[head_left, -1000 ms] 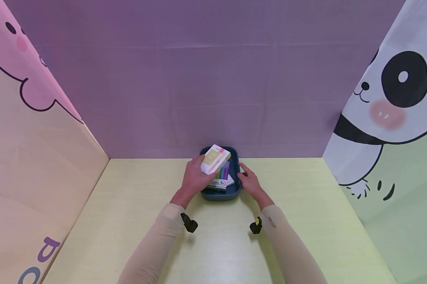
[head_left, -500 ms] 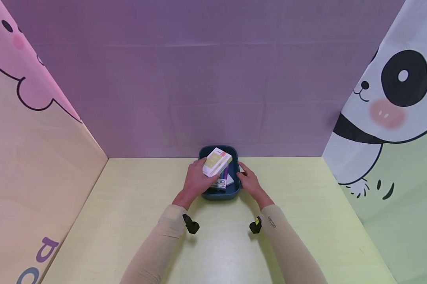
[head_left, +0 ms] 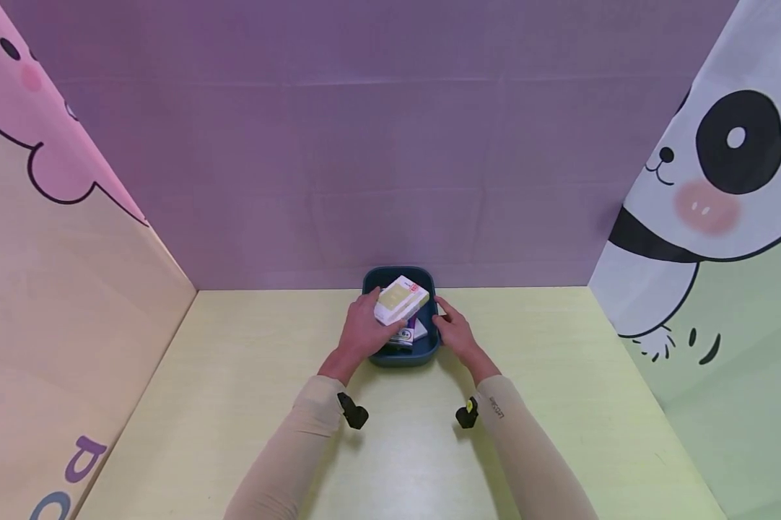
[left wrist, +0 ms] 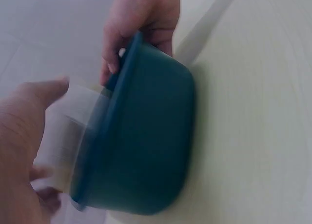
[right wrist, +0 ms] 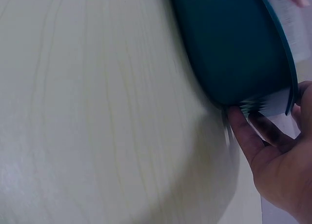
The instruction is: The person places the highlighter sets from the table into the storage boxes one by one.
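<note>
A white box with a pale yellow panel and a red mark (head_left: pixel 401 297) is held in my left hand (head_left: pixel 362 330), thumb on its near side. The hand keeps the box tilted at the top of a dark blue plastic basin (head_left: pixel 406 362). Below the box, a pack with purple and black print (head_left: pixel 401 336) lies in the basin, partly covered. A white item (head_left: pixel 420 329) lies beside it, its kind unclear. My right hand (head_left: pixel 457 334) grips the basin's right rim, with fingers (right wrist: pixel 243 136) against the outer wall. In the left wrist view the box is blurred.
The basin stands on a pale wooden table (head_left: pixel 416 462), close to the purple back wall (head_left: pixel 390 144). Side panels with cartoon prints, one a panda (head_left: pixel 709 173), flank the table. Small black wrist devices (head_left: pixel 353 412) sit on both sleeves.
My left hand has moved slightly right and down with the white box, which now covers more of the pack beneath. The right hand stays on the basin's rim.
</note>
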A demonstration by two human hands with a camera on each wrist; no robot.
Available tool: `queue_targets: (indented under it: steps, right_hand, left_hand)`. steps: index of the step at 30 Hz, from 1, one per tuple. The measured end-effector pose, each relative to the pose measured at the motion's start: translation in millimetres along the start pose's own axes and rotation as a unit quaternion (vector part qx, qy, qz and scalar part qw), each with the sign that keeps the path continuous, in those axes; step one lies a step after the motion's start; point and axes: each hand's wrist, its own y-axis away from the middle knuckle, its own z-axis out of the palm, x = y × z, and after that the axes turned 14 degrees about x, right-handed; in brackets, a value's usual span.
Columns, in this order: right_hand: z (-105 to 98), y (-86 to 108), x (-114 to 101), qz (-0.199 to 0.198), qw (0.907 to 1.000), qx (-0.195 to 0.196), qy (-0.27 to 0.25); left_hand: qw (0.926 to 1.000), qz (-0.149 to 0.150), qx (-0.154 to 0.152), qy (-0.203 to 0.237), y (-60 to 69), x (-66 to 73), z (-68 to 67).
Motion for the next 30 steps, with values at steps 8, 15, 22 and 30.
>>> queue_targets:
  steps: [8,15,22,30]
  right_hand:
    - [-1.0,-0.2,0.6,0.003,1.0,0.0,-0.001]
    - [-2.2,0.6,0.3,0.008,1.0,-0.005,-0.002]
    - [-2.7,-1.3,1.4,-0.006,0.9999,-0.007,0.013]
    - [-5.3,-5.2,3.3,-0.059,0.9949,-0.006,0.081]
  left_hand:
    - [0.9972,0.031,-0.022,-0.064,-2.5,7.2,-7.9]
    - [0.9961,0.025,-0.029,-0.079,-1.2,3.3,-10.0]
    - [0.9955,0.036,-0.027,-0.083,-1.0,-5.7,-12.1]
    - [0.9928,0.043,-0.033,-0.107,0.0,-26.0,-17.2]
